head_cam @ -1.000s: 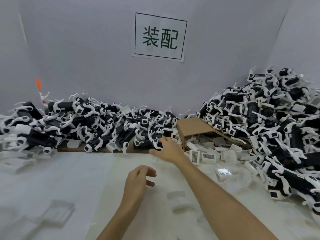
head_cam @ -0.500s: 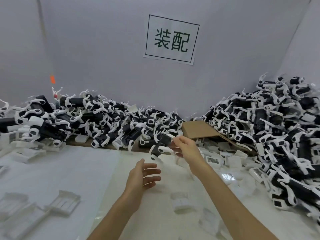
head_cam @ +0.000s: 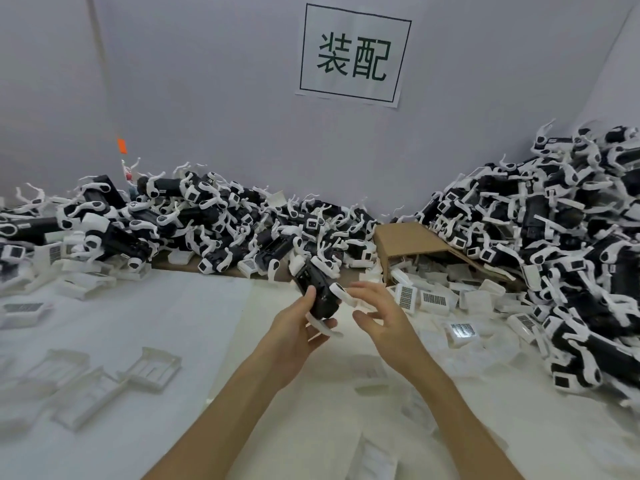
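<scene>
Since being pulled from the heap of black-and-white parts (head_cam: 242,233), the black plastic unit with white clip arms (head_cam: 322,299) is being gripped at centre frame by the left hand (head_cam: 294,337); the right hand (head_cam: 384,323) is being held open just beside it, seemingly ready for fitting.

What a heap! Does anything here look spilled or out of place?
Yes. The cardboard box at the back looks tipped on its side, and small white labelled pieces lie spilled from its mouth over the table. The black-and-white parts are heaped loosely along the wall. The left hand grips one black unit; nothing odd there.
</scene>
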Demonstrator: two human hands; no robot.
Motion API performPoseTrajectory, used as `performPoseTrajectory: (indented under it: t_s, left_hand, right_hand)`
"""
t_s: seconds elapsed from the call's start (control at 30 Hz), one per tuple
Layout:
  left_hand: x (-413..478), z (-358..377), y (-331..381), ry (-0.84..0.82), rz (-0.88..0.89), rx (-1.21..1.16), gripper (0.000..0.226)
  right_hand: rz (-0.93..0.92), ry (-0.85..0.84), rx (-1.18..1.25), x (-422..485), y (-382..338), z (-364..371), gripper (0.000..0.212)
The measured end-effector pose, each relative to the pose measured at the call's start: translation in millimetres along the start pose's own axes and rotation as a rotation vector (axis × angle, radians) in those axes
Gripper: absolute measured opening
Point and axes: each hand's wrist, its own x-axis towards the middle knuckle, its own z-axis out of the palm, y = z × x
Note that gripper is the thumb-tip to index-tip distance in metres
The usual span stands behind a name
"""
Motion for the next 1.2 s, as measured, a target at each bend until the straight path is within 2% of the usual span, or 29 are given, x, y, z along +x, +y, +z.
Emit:
performPoseTrajectory:
  t_s: [0.07, 0.13, 0.23, 0.3, 0.37, 0.5, 0.57, 0.73, 0.77, 0.83, 0.93, 1.07, 1.2]
  left_hand:
    - [-0.6, -2.5, 1.6, 0.063, 0.02, -0.027, 0.037]
    - [-1.8, -4.8, 5.2, 0.109, 0.05, -0.07, 0.031]
    - [-4.1, -6.2, 10.2, 0.137, 0.082, -0.151, 0.02]
    - [-4.9, -5.2, 10.8, 0.146, 0.068, -0.177, 0.017]
    - [-5.4, -3.7, 9.5, 0.161, 0.054, -0.154, 0.017]
    - [-3.8, -2.4, 3.1, 0.124, 0.054, -0.052, 0.022]
    - [-3.3, -2.1, 1.8, 0.095, 0.042, 0.011, 0.027]
    - [-4.9, 3.7, -1.5, 0.049, 0.014, 0.08, 0.019]
    - [-6.8, 6.7, -1.7, 0.042, 0.017, 0.094, 0.021]
    - [-8.3, 11.0, -2.4, 0.029, 0.013, 0.084, 0.041]
    - [-8.0, 13.9, -2.3, -0.019, -0.009, 0.017, 0.059]
    - [-7.3, 14.2, -3.9, -0.118, -0.045, 0.062, 0.067]
    - [-7.1, 17.0, -6.4, -0.177, -0.062, 0.126, 0.07]
  right_hand:
    - [0.012, -0.007, -0.127, -0.7, 5.9, -1.0, 0.047]
    - [0.11, -0.1, -0.146, -0.6, 10.7, -6.7, 0.046]
    - [0.213, -0.367, -0.358, -1.7, 19.2, -16.3, 0.026]
    - [0.241, -0.428, -0.437, -2.9, 22.9, -17.1, 0.015]
    - [0.268, -0.397, -0.402, -3.1, 23.2, -16.0, 0.004]
    - [0.247, -0.32, -0.415, -2.6, 24.0, -14.9, 0.019]
    - [0.256, -0.213, -0.346, -1.3, 23.6, -13.8, 0.019]
    - [0.233, 0.045, -0.076, 1.5, 17.6, -13.7, 0.013]
    - [0.217, 0.077, -0.064, 1.3, 16.7, -13.6, 0.012]
    - [0.18, 0.142, -0.079, 1.1, 16.2, -13.2, 0.012]
    - [0.129, 0.238, -0.063, 1.4, 19.4, -12.0, 0.022]
    - [0.106, 0.309, -0.063, 2.7, 18.8, -11.5, 0.032]
    - [0.104, 0.301, -0.019, 1.4, 9.9, -9.0, 0.037]
